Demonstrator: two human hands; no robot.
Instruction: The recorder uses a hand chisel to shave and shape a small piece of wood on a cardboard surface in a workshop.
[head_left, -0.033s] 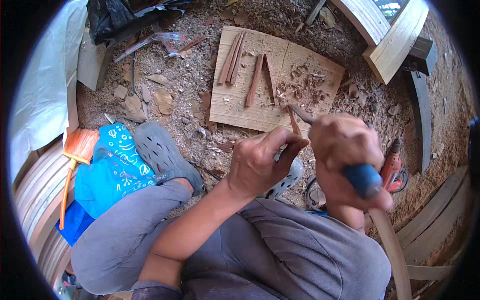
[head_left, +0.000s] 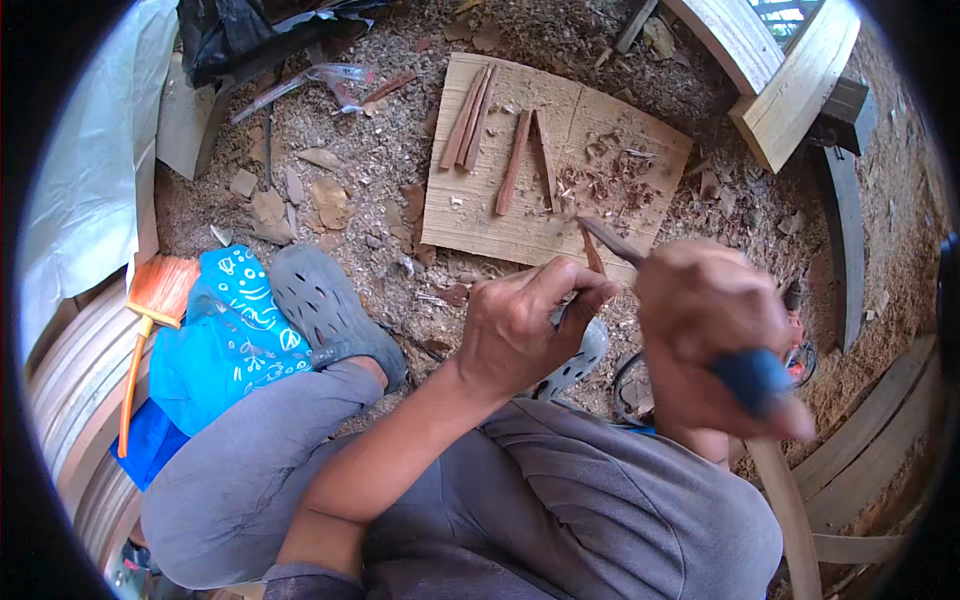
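My left hand [head_left: 528, 325] pinches a thin reddish-brown wood strip [head_left: 590, 248] between thumb and fingers, its tip pointing away from me. Wrapped round a knife is my right hand [head_left: 705, 325], smeared a little by motion. The knife's narrow dark blade [head_left: 612, 240] lies against or very close to the strip's far end, and its blue handle end [head_left: 752, 382] sticks out at the near side of the fist. Beyond both hands lies a light wooden board [head_left: 455, 225], with several similar strips [head_left: 512, 165] and a heap of brown shavings [head_left: 600, 190] on it.
Sawdust and chips cover the ground. Curved wooden pieces [head_left: 800, 90] stand at far right. A red power tool [head_left: 797, 335] sits partly hidden behind my right hand. On the left are an orange brush [head_left: 160, 295], a blue cloth [head_left: 230, 320] and my grey clog [head_left: 325, 305].
My right hand has moved right and slightly nearer with the knife, its blade sliding along at the strip's tip. My left hand and the strip have barely shifted.
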